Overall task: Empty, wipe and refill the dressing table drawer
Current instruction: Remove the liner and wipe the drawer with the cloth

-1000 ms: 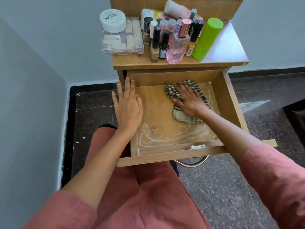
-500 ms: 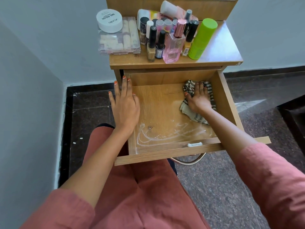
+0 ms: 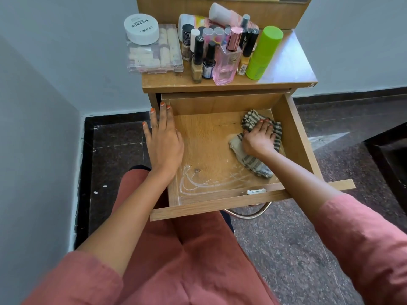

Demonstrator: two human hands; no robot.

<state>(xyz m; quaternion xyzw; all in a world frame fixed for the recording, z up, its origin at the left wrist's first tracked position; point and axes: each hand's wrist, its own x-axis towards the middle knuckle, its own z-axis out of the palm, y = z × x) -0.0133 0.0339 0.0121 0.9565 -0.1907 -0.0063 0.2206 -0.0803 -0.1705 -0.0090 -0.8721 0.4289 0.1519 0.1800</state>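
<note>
- R hand (image 3: pixel 259 140) fingers flat, pressing cloth (image 3: pixel 253 160) at drawer's (image 3: pixel 295 137) back-right
- L hand (image 3: pixel 164 142) flat on drawer's left wall, empty
- white streaks (image 3: pixel 198 183) at drawer front, front-left of cloth

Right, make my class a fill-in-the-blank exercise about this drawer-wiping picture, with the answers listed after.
1. The right hand presses a striped ____ against the drawer floor.
2. The left hand lies flat on the drawer's ____ wall.
3. White streaks mark the floor near the drawer's ____ edge.
4. Beside the pink perfume bottle stands a tall ____ can.
Answers: cloth, left, front, green.
</note>
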